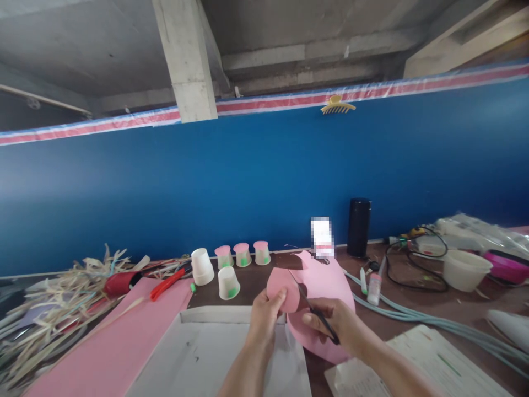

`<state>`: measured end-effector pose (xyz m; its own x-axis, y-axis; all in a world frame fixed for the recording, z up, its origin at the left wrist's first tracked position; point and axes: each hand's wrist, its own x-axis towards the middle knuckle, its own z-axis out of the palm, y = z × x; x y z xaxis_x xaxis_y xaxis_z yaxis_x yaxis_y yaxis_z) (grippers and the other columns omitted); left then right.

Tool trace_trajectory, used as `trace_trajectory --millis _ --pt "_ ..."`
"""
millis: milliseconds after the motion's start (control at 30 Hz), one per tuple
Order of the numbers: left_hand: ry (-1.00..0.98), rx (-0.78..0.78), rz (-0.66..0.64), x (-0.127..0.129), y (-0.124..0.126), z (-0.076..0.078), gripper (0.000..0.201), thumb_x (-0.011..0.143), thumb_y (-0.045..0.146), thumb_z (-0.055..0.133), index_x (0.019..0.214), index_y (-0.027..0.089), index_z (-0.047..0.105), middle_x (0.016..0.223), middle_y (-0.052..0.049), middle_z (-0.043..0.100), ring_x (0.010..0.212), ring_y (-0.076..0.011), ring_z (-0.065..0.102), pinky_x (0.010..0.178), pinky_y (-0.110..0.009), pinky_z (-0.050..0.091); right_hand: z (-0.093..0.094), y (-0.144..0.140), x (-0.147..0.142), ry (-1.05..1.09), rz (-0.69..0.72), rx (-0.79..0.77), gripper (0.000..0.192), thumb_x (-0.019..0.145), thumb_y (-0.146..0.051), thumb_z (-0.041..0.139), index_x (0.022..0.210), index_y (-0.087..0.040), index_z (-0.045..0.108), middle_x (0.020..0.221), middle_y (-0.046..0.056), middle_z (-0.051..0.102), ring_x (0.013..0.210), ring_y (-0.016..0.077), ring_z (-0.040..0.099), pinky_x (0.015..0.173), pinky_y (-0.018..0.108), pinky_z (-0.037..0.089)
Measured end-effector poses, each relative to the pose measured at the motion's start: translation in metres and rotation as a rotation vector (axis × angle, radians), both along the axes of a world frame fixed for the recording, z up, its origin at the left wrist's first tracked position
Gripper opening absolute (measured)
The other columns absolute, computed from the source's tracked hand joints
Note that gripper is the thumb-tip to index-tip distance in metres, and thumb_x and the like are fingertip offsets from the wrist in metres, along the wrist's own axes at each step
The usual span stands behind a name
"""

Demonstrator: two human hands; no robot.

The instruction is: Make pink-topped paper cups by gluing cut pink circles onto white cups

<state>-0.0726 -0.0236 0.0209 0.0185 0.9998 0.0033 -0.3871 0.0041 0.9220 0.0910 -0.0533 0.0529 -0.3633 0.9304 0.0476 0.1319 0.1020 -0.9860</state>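
My left hand (268, 309) pinches a rounded piece of pink paper (283, 284) between thumb and fingers. In my right hand (330, 322) are scissors (318, 314) with dark handles, their blades against the right edge of that piece. A larger pink sheet with cut-away edges (326, 286) lies under and behind my right hand. Beyond my hands stand three small upturned paper cups with pink tops (242, 255) and green marks. Nearer is an upturned white cup (228, 284) with a green mark but no pink top, beside a stack of white cups (202, 267).
A shallow white box lid (215, 347) lies in front of me, over a long pink sheet (119, 342). Paper strips (61, 309) are heaped at left. At right are a black cylinder (359, 227), pale cords (430, 320), a small bottle (374, 288) and a white tub (466, 270).
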Motion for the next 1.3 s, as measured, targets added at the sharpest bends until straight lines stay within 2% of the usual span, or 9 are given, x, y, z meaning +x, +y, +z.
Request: trace_trajectory --millis 167,333,533,833,1133,1300 --pt "0.021 0.007 -0.017 0.001 -0.002 0.001 0.044 0.067 0.045 0.072 0.093 0.010 0.068 0.081 -0.011 0.070 0.073 -0.0204 0.064 0.069 -0.030 0.049 0.000 0.000 -0.001 0.001 -0.029 -0.001 0.045 0.064 -0.057 0.068 0.060 -0.015 0.053 0.053 -0.005 0.039 0.047 0.0069 0.036 0.042 0.020 0.032" --pt "0.014 0.010 -0.007 0.001 -0.002 0.000 0.043 0.067 0.044 0.072 0.093 0.010 0.068 0.079 -0.011 0.070 0.074 -0.0206 0.064 0.069 -0.030 0.049 -0.003 0.002 0.001 0.004 -0.024 -0.007 0.044 0.064 -0.056 0.068 0.062 -0.014 0.053 0.053 -0.005 0.038 0.047 0.0065 0.035 0.041 0.018 0.032" --pt "-0.007 -0.005 -0.003 0.003 -0.005 0.006 0.045 0.064 0.044 0.075 0.090 0.009 0.069 0.078 -0.011 0.070 0.075 -0.0218 0.065 0.071 -0.031 0.049 -0.002 0.001 0.001 -0.001 -0.051 -0.015 0.044 0.063 -0.054 0.070 0.059 -0.015 0.051 0.050 -0.006 0.036 0.046 0.0063 0.034 0.039 0.018 0.031" --pt "-0.017 -0.022 0.010 0.002 -0.005 0.008 0.047 0.060 0.046 0.076 0.089 0.009 0.069 0.078 -0.012 0.070 0.068 -0.0194 0.063 0.066 -0.029 0.048 -0.012 0.006 0.006 -0.008 -0.042 0.005 0.035 0.069 -0.044 0.070 0.060 -0.014 0.055 0.047 -0.007 0.037 0.043 0.0053 0.032 0.038 0.018 0.029" --pt "-0.039 -0.023 0.020 0.000 -0.002 0.003 0.046 0.061 0.044 0.076 0.091 0.009 0.069 0.079 -0.011 0.069 0.071 -0.0190 0.063 0.069 -0.030 0.049 -0.001 0.001 0.003 -0.030 -0.054 -0.011 0.034 0.067 -0.045 0.070 0.069 -0.011 0.066 0.045 -0.007 0.036 0.041 0.0054 0.031 0.037 0.018 0.028" --pt "-0.041 -0.034 0.017 -0.001 -0.002 0.003 0.046 0.060 0.045 0.077 0.089 0.010 0.069 0.079 -0.011 0.070 0.074 -0.0200 0.064 0.068 -0.029 0.049 -0.001 0.001 0.004 -0.024 -0.063 -0.021 0.034 0.066 -0.044 0.071 0.070 -0.010 0.068 0.044 -0.008 0.032 0.040 0.0048 0.028 0.037 0.018 0.027"
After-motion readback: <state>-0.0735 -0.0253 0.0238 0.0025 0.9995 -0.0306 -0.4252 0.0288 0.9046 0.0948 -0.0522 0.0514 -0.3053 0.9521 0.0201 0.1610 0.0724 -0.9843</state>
